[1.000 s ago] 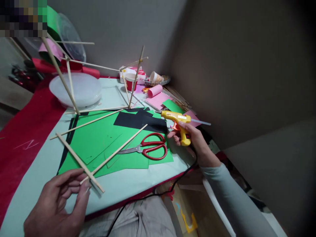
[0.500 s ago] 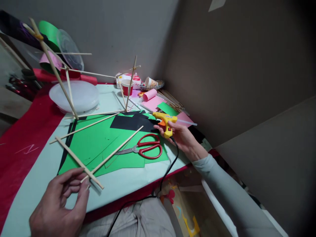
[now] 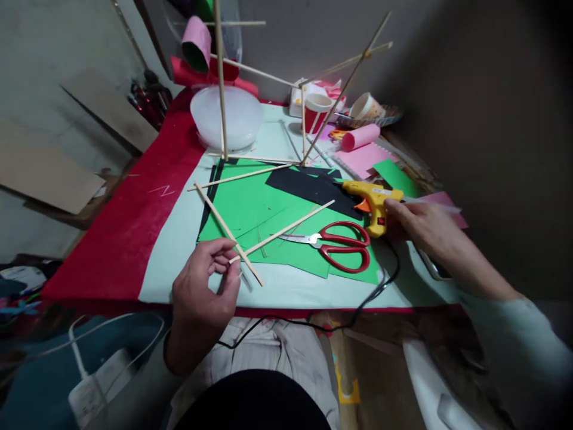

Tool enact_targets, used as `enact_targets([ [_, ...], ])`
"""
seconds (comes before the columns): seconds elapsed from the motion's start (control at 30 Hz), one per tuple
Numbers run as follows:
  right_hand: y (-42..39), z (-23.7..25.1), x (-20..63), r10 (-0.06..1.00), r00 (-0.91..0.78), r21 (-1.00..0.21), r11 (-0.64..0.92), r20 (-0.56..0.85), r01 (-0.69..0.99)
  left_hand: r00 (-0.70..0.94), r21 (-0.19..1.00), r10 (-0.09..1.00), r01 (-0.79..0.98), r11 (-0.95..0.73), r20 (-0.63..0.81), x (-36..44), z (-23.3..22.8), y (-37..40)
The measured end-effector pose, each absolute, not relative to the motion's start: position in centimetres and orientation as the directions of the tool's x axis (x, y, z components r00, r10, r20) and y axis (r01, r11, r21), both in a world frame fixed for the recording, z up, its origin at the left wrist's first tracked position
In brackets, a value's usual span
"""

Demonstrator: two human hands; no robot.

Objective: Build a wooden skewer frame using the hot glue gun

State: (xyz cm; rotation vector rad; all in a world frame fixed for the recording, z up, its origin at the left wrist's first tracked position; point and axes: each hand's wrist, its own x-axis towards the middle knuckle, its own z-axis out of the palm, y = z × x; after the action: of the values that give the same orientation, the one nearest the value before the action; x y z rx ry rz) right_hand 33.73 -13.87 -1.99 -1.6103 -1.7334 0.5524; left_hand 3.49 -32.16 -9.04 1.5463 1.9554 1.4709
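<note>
Near the front edge of the worktop [image 3: 165,257], the left hand [image 3: 208,292] pinches two crossed wooden sticks [image 3: 219,218] between thumb and forefinger at their crossing, the other fingers curled. One end points toward the front edge, stopping short of it. The right hand [image 3: 430,230], toward the right edge, wraps a yellow hot glue gun [image 3: 373,197]; its fingers are mostly hidden behind the grip, so trigger pressure cannot be told. Red-handled scissors [image 3: 319,239] lie between the hands on green sheets [image 3: 268,206], narrowing the room there. A pale strip runs between these sheets and the front edge; behind them stands a stick frame [image 3: 336,107].
</note>
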Motion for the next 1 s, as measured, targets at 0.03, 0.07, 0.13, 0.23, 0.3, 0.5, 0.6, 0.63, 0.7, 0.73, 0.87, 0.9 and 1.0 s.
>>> enact_targets([
  [0.03,-14.8,-1.7,33.8,0.981,-0.029,-0.658,0.151,0.192,0.738,-0.408,0.807,0.835,0.586,-0.071,0.370,3.5,-9.0,-32.2],
  [0.07,-16.1,-1.5,33.6,0.969,-0.043,-0.559,0.175,0.242,0.810,-0.407,0.803,0.833,0.591,-0.074,0.376,3.6,-8.9,-32.3],
  [0.13,-19.2,-1.6,32.1,0.938,-0.111,-0.411,0.248,0.328,0.877,-0.405,0.786,0.821,0.612,-0.083,0.402,3.7,-8.8,-32.4],
  [0.23,-24.2,-2.3,28.2,0.697,-0.479,-0.080,0.605,0.534,0.792,-0.404,0.766,0.808,0.637,-0.088,0.429,3.7,-8.8,-32.3],
  [0.3,-26.5,-2.7,25.3,0.621,-0.581,-0.150,0.740,0.526,0.656,-0.402,0.757,0.805,0.647,-0.088,0.437,3.8,-8.8,-32.3],
  [0.5,-28.3,-3.8,20.4,0.598,-0.690,-0.267,0.801,0.408,0.536,-0.399,0.749,0.805,0.658,-0.081,0.439,3.9,-8.9,-32.2],
  [0.6,-27.9,-4.4,19.8,0.579,-0.690,-0.259,0.814,0.435,0.519,-0.401,0.743,0.801,0.664,-0.080,0.444,3.9,-8.9,-32.2],
  [0.63,-27.8,-4.6,19.6,0.577,-0.684,-0.261,0.815,0.446,0.518,-0.403,0.744,0.801,0.663,-0.077,0.442,3.9,-8.8,-32.3],
  [0.7,-27.6,-4.9,19.3,0.588,-0.666,-0.267,0.806,0.460,0.528,-0.406,0.747,0.804,0.661,-0.069,0.434,3.8,-8.8,-32.4],
  [0.73,-27.6,-5.0,19.1,0.599,-0.655,-0.274,0.798,0.461,0.537,-0.408,0.749,0.806,0.660,-0.065,0.429,3.7,-8.9,-32.4],
  [0.87,-27.5,-5.2,18.5,0.638,-0.616,-0.294,0.765,0.462,0.573,-0.411,0.768,0.822,0.639,-0.048,0.393,3.6,-9.0,-32.5],
  [0.9,-27.4,-5.3,18.4,0.641,-0.613,-0.291,0.762,0.462,0.578,-0.412,0.773,0.825,0.633,-0.045,0.386,3.5,-9.0,-32.5],
  [1.0,-27.3,-5.2,18.3,0.642,-0.625,-0.284,0.763,0.444,0.581,-0.420,0.773,0.824,0.633,-0.033,0.379,3.5,-8.8,-32.4],
])
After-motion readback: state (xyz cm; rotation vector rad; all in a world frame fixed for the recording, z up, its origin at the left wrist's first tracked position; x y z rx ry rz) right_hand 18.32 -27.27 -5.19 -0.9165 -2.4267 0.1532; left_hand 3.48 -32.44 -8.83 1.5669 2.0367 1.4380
